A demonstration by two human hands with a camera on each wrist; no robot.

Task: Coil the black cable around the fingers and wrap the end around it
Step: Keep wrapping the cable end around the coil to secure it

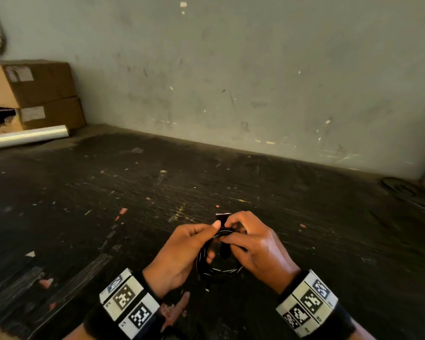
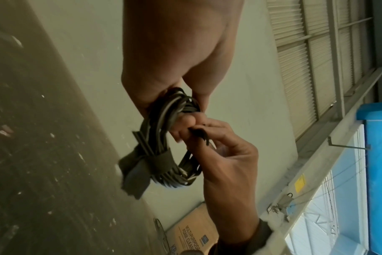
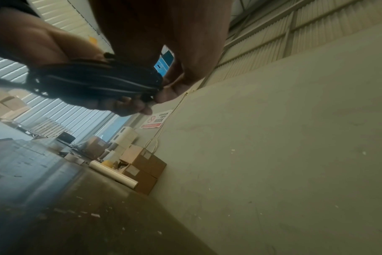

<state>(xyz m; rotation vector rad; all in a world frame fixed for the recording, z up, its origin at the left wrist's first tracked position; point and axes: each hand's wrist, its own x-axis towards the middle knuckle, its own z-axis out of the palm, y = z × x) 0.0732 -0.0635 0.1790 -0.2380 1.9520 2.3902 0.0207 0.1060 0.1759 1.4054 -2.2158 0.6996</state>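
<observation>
The black cable (image 2: 164, 138) is already lying in a coil with a strap (image 2: 155, 160) around it; the left hand (image 1: 182, 253) is gripping the loops, the right hand (image 1: 258, 246) is pinching the end (image 2: 200, 135) — probably only the last wrapping is remaining.

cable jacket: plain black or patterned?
Black cable with thin white streaks along the strands; clearest in the head view.

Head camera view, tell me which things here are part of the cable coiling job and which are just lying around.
Part of the job:
- black cable, coiled, held between both hands
- strap banded round the coil
- left hand, gripping the coil
- right hand, pinching the coil's top

Just lying about:
- cardboard boxes, stacked by the wall
- white roll, in front of them
- scraps on the dark table
</observation>
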